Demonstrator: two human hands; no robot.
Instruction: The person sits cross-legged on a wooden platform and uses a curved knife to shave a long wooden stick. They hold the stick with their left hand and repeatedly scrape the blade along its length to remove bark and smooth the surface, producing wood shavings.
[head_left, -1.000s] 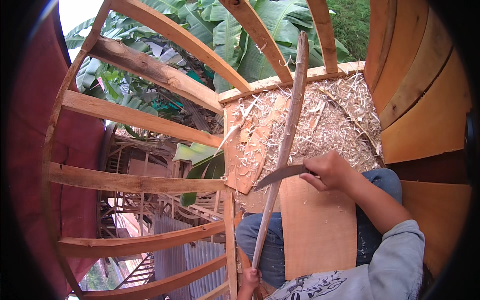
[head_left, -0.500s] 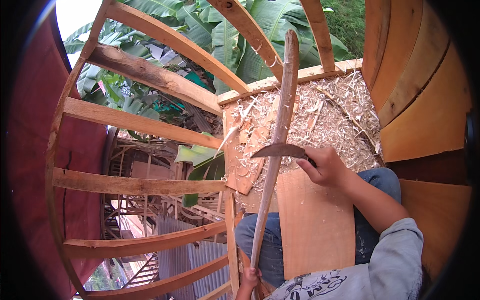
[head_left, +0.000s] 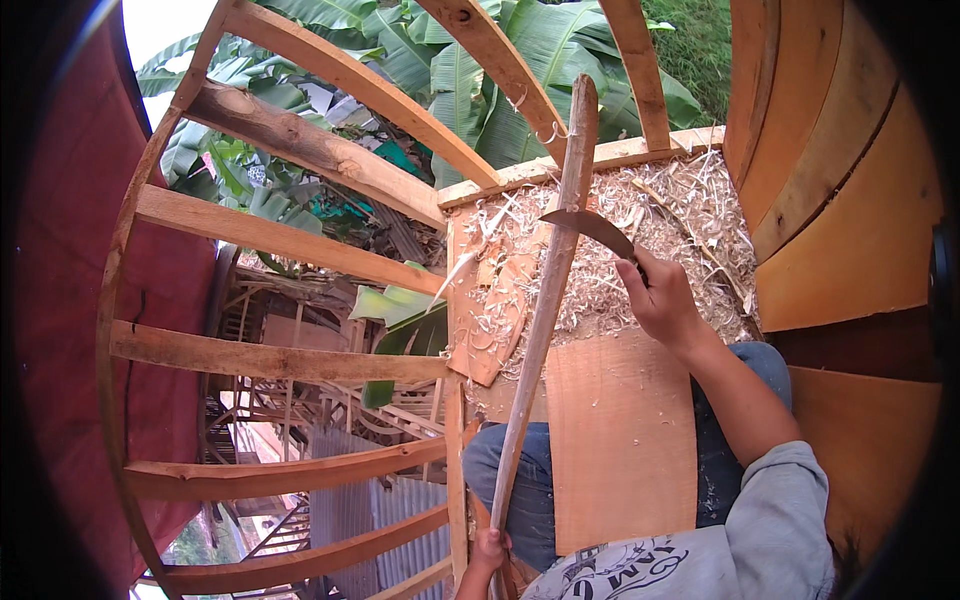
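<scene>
A long wooden pole [head_left: 537, 370] slants up and away from me, its far end near the top rail. At its lower end, my left hand [head_left: 489, 547] is closed around it. In my right hand [head_left: 664, 300] is the handle of a sickle-like curved knife [head_left: 592, 228]; most of the handle is hidden by my fingers. The dark blade lies across the upper part of the pole, its tip just past the pole's left side. A flat wooden board [head_left: 622, 450] rests over my lap, between my jeans-clad legs.
Curly wood shavings [head_left: 690, 220] cover much of the floor ahead, with a thin flat wood piece [head_left: 503, 310] among them. Wooden slats [head_left: 290, 240] form an open railing at left and front. Large wooden panels [head_left: 840, 250] stand at right. Banana leaves [head_left: 480, 90] grow beyond the railing.
My right hand has moved the curved knife up and away along the pole, from its middle to its upper part. The left hand keeps its hold and has shifted slightly left.
</scene>
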